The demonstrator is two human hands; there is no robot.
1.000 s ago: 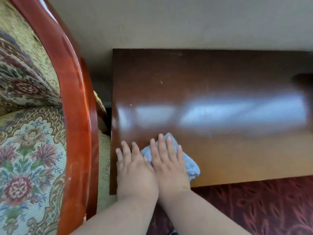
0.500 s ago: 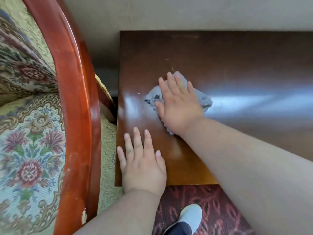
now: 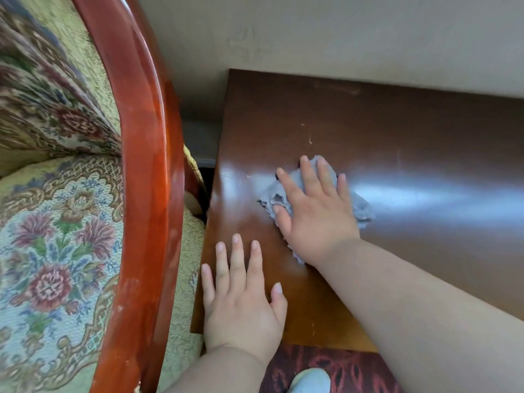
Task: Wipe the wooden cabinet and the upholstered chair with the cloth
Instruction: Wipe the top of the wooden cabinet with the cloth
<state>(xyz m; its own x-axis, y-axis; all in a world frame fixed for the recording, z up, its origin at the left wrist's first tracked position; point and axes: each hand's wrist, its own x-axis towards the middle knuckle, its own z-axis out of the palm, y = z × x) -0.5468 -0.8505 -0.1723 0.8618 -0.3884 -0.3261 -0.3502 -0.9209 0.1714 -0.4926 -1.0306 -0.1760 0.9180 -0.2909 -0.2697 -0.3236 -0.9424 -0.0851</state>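
**Cabinet top under the cloth; chair not yet reached**

The cloth, a crumpled grey-blue rag, lies on the cabinet top, toward its left end and about midway between the front edge and the wall. The right hand presses it flat: the fingers are spread and extended over the cloth rather than curled around it, so this is a palm-down press, not a pinch. Bunched folds stick out to the left of the hand and to its right.

The left hand rests flat on the bare wood near the front left corner, fingers splayed and holding nothing; it looks like a brace.

The glossy brown top shows a broad streak of reflected light to the right of the cloth. A few pale specks and a short light scratch-like mark sit just beyond the fingertips, toward the wall, and a faint dull patch lies near the back edge. By my reading, the wiping of the top is under way, with that back strip and the long stretch to the right likely left to do. Whether any part is already clean cannot be told from the shine alone.

The chair, floral fabric in a red-brown wooden frame, stands just left of the cabinet, untouched by either hand. That half of the task appears to remain whole.

A shoe shows on the patterned red carpet below.
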